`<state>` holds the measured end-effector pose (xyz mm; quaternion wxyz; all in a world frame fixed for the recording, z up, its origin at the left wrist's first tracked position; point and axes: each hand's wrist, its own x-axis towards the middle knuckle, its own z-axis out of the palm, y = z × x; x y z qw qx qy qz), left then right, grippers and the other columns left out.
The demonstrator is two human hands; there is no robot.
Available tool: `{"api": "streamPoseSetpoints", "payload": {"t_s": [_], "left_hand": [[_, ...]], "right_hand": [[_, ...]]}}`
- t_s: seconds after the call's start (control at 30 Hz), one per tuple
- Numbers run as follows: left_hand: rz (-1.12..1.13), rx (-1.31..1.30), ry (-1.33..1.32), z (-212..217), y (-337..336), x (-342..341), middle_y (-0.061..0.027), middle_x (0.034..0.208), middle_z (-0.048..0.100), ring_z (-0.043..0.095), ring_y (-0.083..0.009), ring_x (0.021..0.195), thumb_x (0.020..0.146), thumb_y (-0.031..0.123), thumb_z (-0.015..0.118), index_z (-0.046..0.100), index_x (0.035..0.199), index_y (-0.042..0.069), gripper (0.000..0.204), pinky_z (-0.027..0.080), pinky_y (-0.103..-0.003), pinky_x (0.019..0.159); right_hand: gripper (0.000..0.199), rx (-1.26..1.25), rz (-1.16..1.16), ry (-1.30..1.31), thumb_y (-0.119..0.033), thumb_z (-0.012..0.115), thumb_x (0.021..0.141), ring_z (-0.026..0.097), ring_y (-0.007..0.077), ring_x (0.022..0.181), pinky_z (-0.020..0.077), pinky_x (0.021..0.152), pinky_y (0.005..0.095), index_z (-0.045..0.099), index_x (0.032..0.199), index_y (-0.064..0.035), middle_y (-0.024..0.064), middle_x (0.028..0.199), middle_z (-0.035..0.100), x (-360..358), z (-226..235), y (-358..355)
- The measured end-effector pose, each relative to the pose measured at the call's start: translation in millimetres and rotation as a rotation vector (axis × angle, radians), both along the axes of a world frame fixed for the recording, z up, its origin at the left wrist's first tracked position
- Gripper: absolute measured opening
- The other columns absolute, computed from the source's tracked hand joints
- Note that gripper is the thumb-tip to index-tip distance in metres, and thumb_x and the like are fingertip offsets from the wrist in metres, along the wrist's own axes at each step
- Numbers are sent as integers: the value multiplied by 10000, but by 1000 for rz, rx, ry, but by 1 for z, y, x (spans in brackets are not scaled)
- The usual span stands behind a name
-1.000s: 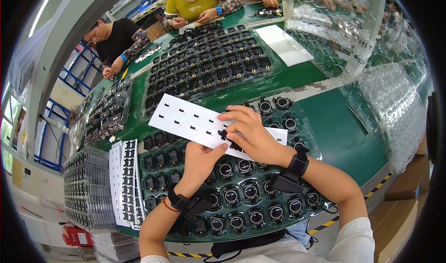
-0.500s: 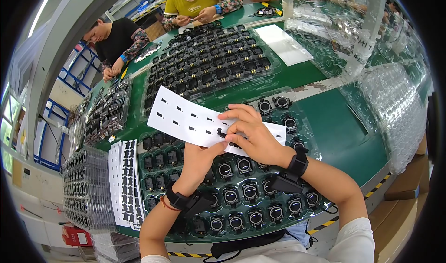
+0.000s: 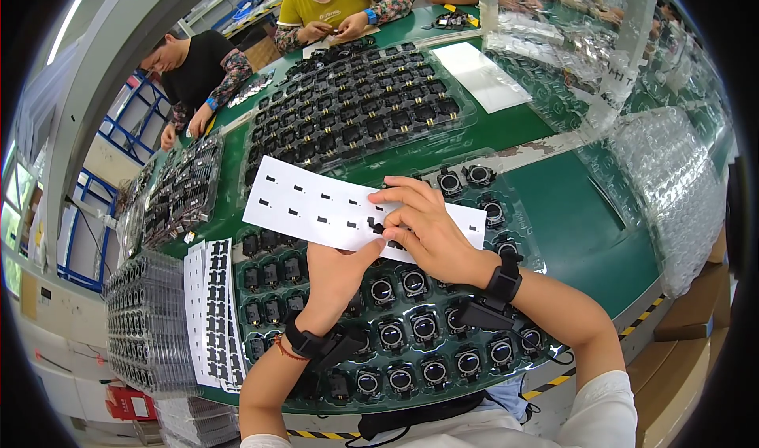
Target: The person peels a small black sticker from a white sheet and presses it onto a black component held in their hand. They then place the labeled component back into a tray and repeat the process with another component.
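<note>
White sheet (image 3: 338, 211) at the centre of the frame, held tilted over the green tabletop (image 3: 601, 242). Below it, filling the lower centre, lies a clear tray (image 3: 518, 203) of black parts, many with round dark faces; a second clear tray (image 3: 468, 125) of black parts sits at the upper centre. The sheet carries small black rectangles in rows. The left hand (image 3: 336, 278) grips its lower edge, thumb on top, the other fingers mostly hidden, so their spread I cannot tell. The right hand (image 3: 431, 230) reaches over from the right: thumb and index finger nearly meet, pinching a small black piece (image 3: 375, 225) at the sheet's surface, while two more fingers lie spread toward its upper edge.
</note>
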<state>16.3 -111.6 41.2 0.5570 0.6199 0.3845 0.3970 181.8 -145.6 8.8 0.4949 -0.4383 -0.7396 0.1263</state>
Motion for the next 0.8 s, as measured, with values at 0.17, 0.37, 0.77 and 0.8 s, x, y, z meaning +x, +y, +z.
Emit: {"api": "streamPoseSetpoints", "payload": {"t_s": [0.17, 0.37, 0.77, 0.8], "left_hand": [[5, 21, 25, 1, 0, 2, -88, 1007, 607, 617, -153, 898, 719, -111, 640, 537, 1104, -29, 407, 520, -266, 754], [26, 14, 20, 2, -3, 6, -79, 1003, 608, 612, -146, 894, 725, -106, 634, 542, 1101, -25, 396, 506, -272, 771], [35, -42, -46, -4, 2, 7, -70, 1017, 595, 604, -153, 906, 735, -103, 609, 520, 1134, -18, 417, 506, -276, 771], [39, -59, -56, -4, 2, 6, -70, 1019, 595, 604, -153, 907, 737, -100, 611, 520, 1135, -17, 417, 507, -276, 769]], "right_hand": [[68, 49, -76, -72, -84, 604, 838, 379, 318, 1272, 303, 978, 443, 548, 841, -46, 79, 1256, 534, -2, -1, 0], [64, 67, -72, -60, -75, 607, 834, 376, 310, 1291, 302, 970, 439, 552, 822, -44, 82, 1270, 536, -1, -1, 0], [51, 27, -44, -13, -73, 591, 849, 376, 313, 1292, 285, 998, 443, 560, 825, -40, 76, 1269, 541, -1, -1, 0], [51, 27, -44, -13, -73, 591, 849, 376, 313, 1292, 285, 998, 443, 560, 825, -40, 76, 1269, 541, -1, 0, 0]]}}
